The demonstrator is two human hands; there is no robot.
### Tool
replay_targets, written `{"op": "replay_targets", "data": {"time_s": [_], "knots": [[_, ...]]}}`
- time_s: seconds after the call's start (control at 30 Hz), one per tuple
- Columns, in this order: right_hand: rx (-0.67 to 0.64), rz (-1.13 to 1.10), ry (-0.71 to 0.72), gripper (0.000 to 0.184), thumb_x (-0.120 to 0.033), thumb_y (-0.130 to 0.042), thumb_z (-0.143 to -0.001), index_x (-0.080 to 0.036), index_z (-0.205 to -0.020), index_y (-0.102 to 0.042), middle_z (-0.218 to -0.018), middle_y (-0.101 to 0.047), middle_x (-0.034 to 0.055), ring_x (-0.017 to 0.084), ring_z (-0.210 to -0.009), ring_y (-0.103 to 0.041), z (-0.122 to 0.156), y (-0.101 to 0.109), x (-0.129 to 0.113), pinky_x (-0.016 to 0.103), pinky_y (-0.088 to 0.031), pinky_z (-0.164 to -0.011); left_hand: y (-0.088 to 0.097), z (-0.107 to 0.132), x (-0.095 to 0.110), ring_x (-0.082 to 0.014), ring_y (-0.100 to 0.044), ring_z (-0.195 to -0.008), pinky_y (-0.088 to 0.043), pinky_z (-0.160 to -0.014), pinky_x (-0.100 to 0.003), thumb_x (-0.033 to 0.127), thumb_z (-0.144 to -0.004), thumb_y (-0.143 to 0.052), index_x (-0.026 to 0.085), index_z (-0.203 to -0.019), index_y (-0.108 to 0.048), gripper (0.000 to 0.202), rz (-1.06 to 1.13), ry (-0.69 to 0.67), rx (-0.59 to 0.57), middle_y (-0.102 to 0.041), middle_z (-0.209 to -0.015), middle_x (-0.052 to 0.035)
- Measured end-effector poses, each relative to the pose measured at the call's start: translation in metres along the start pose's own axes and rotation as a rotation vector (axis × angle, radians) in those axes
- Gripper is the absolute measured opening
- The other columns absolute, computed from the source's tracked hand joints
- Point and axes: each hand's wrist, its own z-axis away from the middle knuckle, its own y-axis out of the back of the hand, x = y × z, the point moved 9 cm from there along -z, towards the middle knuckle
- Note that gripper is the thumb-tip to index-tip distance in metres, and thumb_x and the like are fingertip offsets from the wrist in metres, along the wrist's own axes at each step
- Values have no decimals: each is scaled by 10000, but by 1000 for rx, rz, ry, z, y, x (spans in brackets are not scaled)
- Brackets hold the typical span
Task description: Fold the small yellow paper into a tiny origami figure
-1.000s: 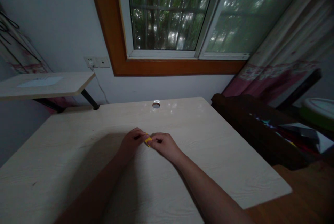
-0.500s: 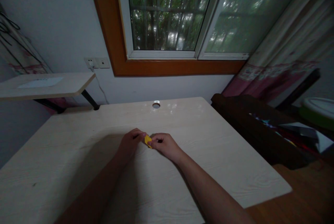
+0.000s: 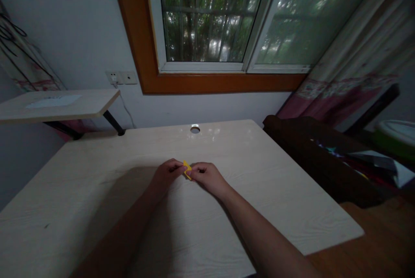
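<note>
At the pale table (image 3: 275,178), one small yellow piece (image 3: 187,167) is held.
From my distance I see the left hand (image 3: 166,174) and the right hand (image 3: 209,178) both pinching it (its exact shape I cannot tell); it sits between them, on the near side of the round hole (image 3: 195,129).

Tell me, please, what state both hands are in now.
Left hand: closed, pinching a small, angular yellow paper-like piece.
Right hand: closed, pinching the same piece.

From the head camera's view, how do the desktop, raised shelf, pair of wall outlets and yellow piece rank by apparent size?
1. Desktop
2. Raised shelf
3. Pair of wall outlets
4. Yellow piece, though partly covered
</note>
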Motion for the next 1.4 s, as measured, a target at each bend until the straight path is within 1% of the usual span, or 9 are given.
{"op": "replay_targets", "data": {"time_s": [0.27, 0.43, 0.53, 0.63, 0.8, 0.97, 1.13, 1.27, 1.4], "knots": [[-37, 53, 58, 299, -441, -638, -826, -171, -744, -735, -686, -674, 18, 134, -632, -566, 3, -6, -5, 232, -408, -607, 0, 1, 6, -167, -620, -743, -470, -688, -257, 370, -794, -629, 197, -743, -700, 194, 11, -60, 8, -665, -774, -16], [-66, 95, 96, 273, -416, -628, -843, -179, -766, -739, -701, -671, 16, 134, -643, -563, 3, -10, -4, 233, -408, -621, -1, 1, 7, -165, -605, -729, -461, -677, -257, 385, -806, -611, 183, -730, -682, 228, 19, -56, -6, -651, -745, -23], [-78, 96, 108, 265, -404, -628, -843, -174, -764, -735, -712, -667, 16, 134, -648, -556, 3, -11, -4, 232, -403, -617, 0, 1, 5, -167, -609, -734, -463, -685, -261, 390, -797, -630, 183, -747, -682, 219, 53, -36, 13, -662, -749, -23], [-75, 103, 109, 235, -372, -641, -832, -169, -758, -732, -715, -666, 14, 131, -646, -549, 3, -10, -4, 231, -396, -615, 2, 2, 0, -171, -616, -743, -462, -690, -263, 391, -791, -646, 188, -774, -690, 209, 47, -1, 30, -680, -773, -25], [-60, 87, 80, 205, -342, -659, -809, -160, -756, -737, -702, -668, 10, 125, -628, -542, 2, -9, -4, 224, -383, -596, 4, 2, -3, -172, -616, -761, -458, -709, -263, 382, -820, -618, 180, -788, -704, 222, 29, 6, 32, -687, -785, -31], [-43, 80, 42, 210, -336, -667, -797, -146, -737, -737, -672, -662, 6, 116, -606, -533, 3, -7, -3, 213, -373, -575, 2, 1, 0, -165, -611, -730, -451, -674, -252, 367, -823, -601, 171, -784, -703, 224, 4, -5, 15, -683, -763, -26], [-60, 78, 61, 208, -339, -664, -808, -157, -752, -749, -695, -691, 16, 123, -625, -564, 4, -9, -7, 215, -395, -593, -7, 1, 3, -159, -609, -713, -443, -658, -245, 384, -788, -653, 182, -752, -702, 212, -7, -16, -53, -661, -738, -6], [-64, 94, 74, 176, -320, -688, -795, -163, -750, -752, -696, -695, 14, 125, -623, -571, 5, -9, -10, 219, -400, -598, -4, 2, 6, -157, -598, -731, -437, -694, -251, 384, -832, -607, 175, -715, -701, 257, -9, -40, -35, -646, -734, -14], [-53, 92, 77, 163, -313, -708, -779, -159, -743, -749, -715, -702, 20, 132, -641, -581, 5, -8, -12, 227, -412, -618, -3, 3, 4, -167, -602, -746, -439, -720, -263, 393, -839, -591, 169, -717, -707, 279, -1, -26, -38, -652, -740, -26]]}}
